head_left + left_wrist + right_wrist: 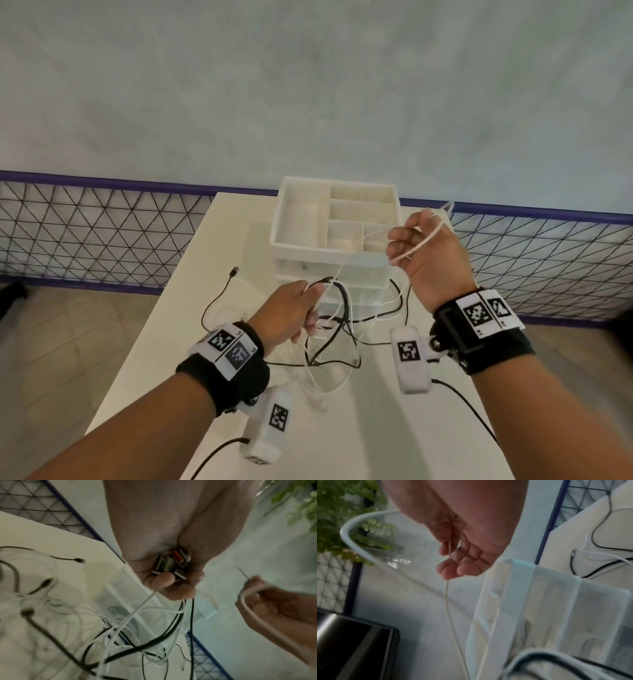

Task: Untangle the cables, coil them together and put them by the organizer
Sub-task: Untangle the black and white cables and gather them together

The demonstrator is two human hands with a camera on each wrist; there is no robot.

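A tangle of black and white cables [337, 337] hangs over the white table [191, 274] in front of the white organizer [337, 219]. My left hand [298, 313] grips a bunch of them; the left wrist view shows several USB plugs [173, 563] gathered in its palm, with the cables [142, 639] dangling below. My right hand [423, 253] is raised beside the organizer's right side and pinches a loop of white cable [421, 241]. In the right wrist view this white cable [449, 609] runs down from the curled fingers [458, 566].
One black cable end with a plug [234, 272] lies on the table left of the organizer. A wire-mesh fence [85, 236] with a purple rail runs behind the table. A dark screen-like object [351, 646] and a green plant [342, 507] show in the right wrist view.
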